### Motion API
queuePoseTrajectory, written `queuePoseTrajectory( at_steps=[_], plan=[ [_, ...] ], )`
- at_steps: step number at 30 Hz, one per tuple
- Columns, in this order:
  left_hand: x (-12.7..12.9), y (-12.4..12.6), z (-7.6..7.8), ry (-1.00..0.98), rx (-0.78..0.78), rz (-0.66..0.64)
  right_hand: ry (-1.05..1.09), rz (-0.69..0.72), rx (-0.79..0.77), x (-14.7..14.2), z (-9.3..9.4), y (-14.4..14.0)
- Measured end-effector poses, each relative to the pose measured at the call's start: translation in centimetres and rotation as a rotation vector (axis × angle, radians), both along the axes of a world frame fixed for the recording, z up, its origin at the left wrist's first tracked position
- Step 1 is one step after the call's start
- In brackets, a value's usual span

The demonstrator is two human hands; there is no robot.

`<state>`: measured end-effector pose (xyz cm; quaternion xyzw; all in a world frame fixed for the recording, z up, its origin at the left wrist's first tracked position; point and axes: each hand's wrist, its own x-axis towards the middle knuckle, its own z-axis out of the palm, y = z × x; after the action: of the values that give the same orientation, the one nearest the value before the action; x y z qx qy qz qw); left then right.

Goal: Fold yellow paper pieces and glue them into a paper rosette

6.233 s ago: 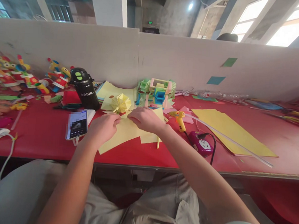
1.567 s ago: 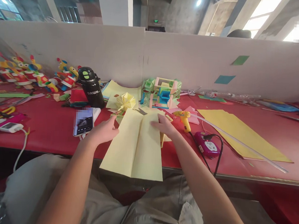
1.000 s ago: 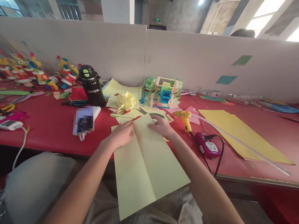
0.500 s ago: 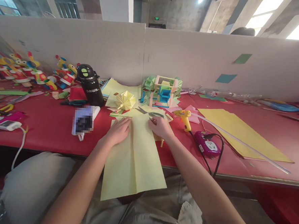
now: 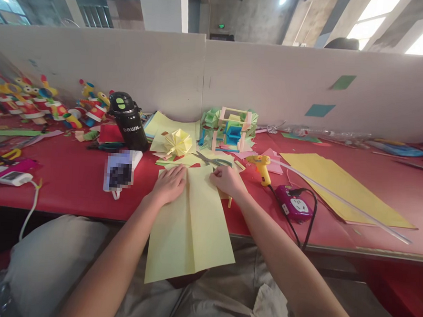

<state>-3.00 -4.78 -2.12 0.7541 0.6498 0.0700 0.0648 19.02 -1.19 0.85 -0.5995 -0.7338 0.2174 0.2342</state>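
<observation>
A pale yellow sheet of paper (image 5: 191,224) with a lengthwise crease lies on the red table (image 5: 70,178) and hangs over its front edge onto my lap. My left hand (image 5: 169,184) presses flat on the sheet's far left corner. My right hand (image 5: 226,180) pinches the far right corner between thumb and fingers. Just beyond the sheet lie scissors (image 5: 211,160) and a folded yellow paper flower (image 5: 177,142).
A phone (image 5: 119,170) and a black bottle (image 5: 128,121) stand to the left. A yellow glue gun (image 5: 262,169) and purple power socket (image 5: 294,204) lie to the right, near large yellow sheets (image 5: 338,188). A colourful paper model (image 5: 229,130) and toy figures (image 5: 39,102) line the white divider.
I pulled the creased yellow sheet toward me over the table edge, swung it askew, then straightened it. Both hands now rest on its far corners.
</observation>
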Motion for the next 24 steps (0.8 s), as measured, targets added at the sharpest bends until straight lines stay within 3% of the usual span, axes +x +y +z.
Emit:
queuePoseTrajectory(
  at_steps=[11, 16, 22, 24],
  plan=[
    [0.0, 0.1, 0.0, -0.014, -0.034, 0.002, -0.067, 0.01, -0.013, -0.1, 0.3, -0.3],
    [0.0, -0.1, -0.1, -0.04, -0.017, -0.008, 0.126, 0.029, 0.019, 0.5, -0.4, 0.3],
    [-0.3, -0.1, 0.2, -0.11, 0.135, 0.016, 0.352, 0.108, -0.192, 0.9, -0.9, 0.8],
    [-0.5, 0.0, 0.4, -0.119, 0.184, 0.025, 0.376, 0.093, -0.188, 0.9, -1.3, 1.0]
  ],
)
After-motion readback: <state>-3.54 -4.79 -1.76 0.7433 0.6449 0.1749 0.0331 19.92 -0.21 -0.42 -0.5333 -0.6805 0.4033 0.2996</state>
